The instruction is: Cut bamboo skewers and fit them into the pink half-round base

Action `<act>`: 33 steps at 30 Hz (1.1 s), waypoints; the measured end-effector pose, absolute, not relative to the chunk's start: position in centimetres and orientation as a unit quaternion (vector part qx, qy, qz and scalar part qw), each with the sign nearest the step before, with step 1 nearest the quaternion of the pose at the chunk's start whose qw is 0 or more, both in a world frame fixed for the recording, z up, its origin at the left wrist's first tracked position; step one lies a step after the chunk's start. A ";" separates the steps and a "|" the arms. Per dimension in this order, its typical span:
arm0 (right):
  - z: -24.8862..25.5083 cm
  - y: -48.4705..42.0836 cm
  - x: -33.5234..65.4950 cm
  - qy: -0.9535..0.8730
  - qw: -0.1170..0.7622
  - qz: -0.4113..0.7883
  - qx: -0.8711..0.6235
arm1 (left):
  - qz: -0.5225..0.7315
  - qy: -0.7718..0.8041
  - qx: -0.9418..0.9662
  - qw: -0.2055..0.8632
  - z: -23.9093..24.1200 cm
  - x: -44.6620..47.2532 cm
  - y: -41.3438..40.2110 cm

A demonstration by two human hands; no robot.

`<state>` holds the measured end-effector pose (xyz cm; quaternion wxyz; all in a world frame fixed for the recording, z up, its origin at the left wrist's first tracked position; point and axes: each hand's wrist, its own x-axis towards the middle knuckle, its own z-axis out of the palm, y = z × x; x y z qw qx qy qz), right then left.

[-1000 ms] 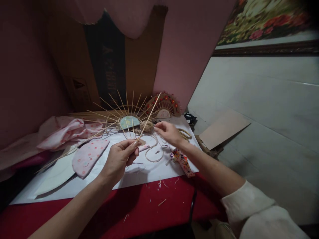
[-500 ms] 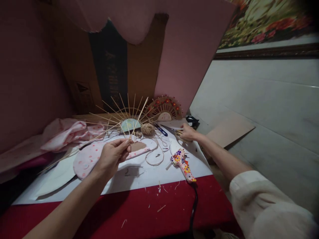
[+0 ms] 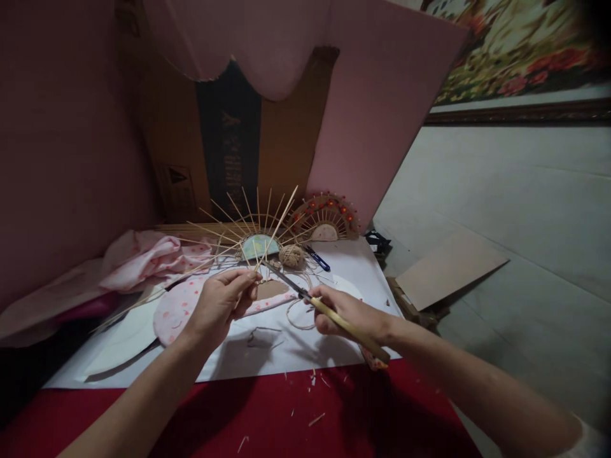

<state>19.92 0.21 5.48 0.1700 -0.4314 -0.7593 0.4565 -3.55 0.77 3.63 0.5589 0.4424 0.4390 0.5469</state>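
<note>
My left hand (image 3: pixel 220 304) pinches the lower end of a thin bamboo stick (image 3: pixel 277 227) that slants up and to the right. My right hand (image 3: pixel 344 312) is closed on the yellow handles of a pair of scissors (image 3: pixel 305 296), whose blades point up-left toward the base of the stick near my left fingers. Below my hands lies a pink dotted half-round fabric piece (image 3: pixel 177 306) on a white sheet (image 3: pixel 267 343). A ball of twine (image 3: pixel 291 256) sits just beyond, with loose twine (image 3: pixel 296 315) trailing beside my right hand.
A half-round fan of bamboo sticks (image 3: pixel 248 229) and a finished fan with red beads (image 3: pixel 327 219) lean at the back. Pink cloth (image 3: pixel 143 254) lies at left, a blue pen (image 3: pixel 317 259) by the twine. Red tablecloth (image 3: pixel 267 413) carries stick offcuts. Cardboard (image 3: pixel 449 267) lies on the floor.
My right hand came back from the far right of the sheet holding the scissors and brought them to the stick. The floral glue gun is now mostly hidden under my right forearm.
</note>
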 end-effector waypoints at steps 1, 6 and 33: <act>5.3 0.1 19.1 -0.766 0.175 0.444 -0.430 | 0.541 0.443 0.449 0.556 3.7 -3.5 0.7; 4.2 0.4 16.9 -0.775 0.202 0.427 -0.420 | 0.504 0.470 0.463 0.557 3.8 -3.7 0.5; 2.3 0.0 14.8 -0.726 0.244 0.518 -0.381 | 0.447 0.501 0.483 0.562 4.6 -4.7 0.6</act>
